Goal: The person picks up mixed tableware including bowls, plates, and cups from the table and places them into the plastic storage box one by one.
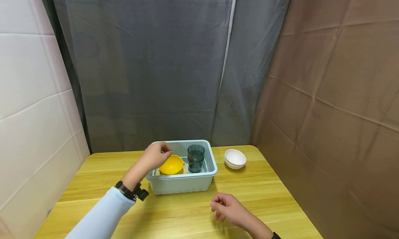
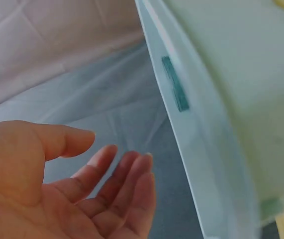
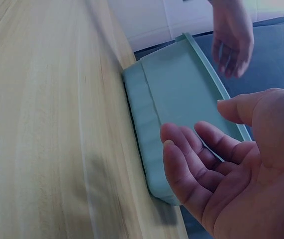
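Observation:
My left hand (image 1: pixel 157 155) is above the left side of a pale blue plastic bin (image 1: pixel 180 185), fingers loosely bent with nothing between them. Just below it in the head view lies a yellow bowl (image 1: pixel 172 165) inside the bin. To the bowl's right stand dark stacked tumblers (image 1: pixel 195 158). The left wrist view shows the left hand (image 2: pixel 82 184) near the bin's rim (image 2: pixel 201 124). In front of the bin, over the table, hangs my right hand (image 1: pixel 229 208), fingers relaxed and holding nothing. The right wrist view has the right hand (image 3: pixel 236 164) with the bin's side (image 3: pixel 176 94) behind it.
Stacked white bowls (image 1: pixel 235 158) sit on the wooden table (image 1: pixel 174 214) right of the bin. A beige round thing (image 1: pixel 185 168) shows partly under the yellow bowl. Grey cloth (image 1: pixel 149 69) hangs behind the table, with white and brown cloth at the sides.

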### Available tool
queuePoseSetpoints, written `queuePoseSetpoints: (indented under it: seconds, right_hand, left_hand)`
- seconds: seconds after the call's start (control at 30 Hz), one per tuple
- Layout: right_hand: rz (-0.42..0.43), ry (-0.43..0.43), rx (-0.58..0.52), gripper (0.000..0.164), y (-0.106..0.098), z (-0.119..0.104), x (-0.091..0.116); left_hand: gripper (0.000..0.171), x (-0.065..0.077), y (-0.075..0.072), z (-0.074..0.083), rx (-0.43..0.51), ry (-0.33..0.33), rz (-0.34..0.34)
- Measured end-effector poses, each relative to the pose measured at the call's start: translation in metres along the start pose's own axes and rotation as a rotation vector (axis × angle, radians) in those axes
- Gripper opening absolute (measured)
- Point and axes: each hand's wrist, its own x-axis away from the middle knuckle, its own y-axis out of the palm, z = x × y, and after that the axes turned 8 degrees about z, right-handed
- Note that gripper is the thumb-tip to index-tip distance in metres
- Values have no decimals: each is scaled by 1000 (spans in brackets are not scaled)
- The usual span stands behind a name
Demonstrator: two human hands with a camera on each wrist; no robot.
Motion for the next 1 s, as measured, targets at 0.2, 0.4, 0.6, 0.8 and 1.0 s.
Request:
queuePoseSetpoints:
  seconds: [0.2,0.4,0.6,0.8,1.0]
  right_hand:
    - [4,-26,-1,17,0,1,-1]
    - [-6,-21,2,17,0,-2,-3]
    - [2,-15,5,18,-1,-3,-3]
    - [12,-25,2,17,-2,-1,-5]
    - [22,-25,-7,17,-2,0,-6]
  left_hand:
    - [7,42,-4,-8,116,52,22]
    - [5,81,-5,-24,214,67,-42]
    - [10,108,7,-50,337,78,-115]
    - [13,123,24,-73,442,14,-163]
    - [16,132,36,-89,477,-39,-186]
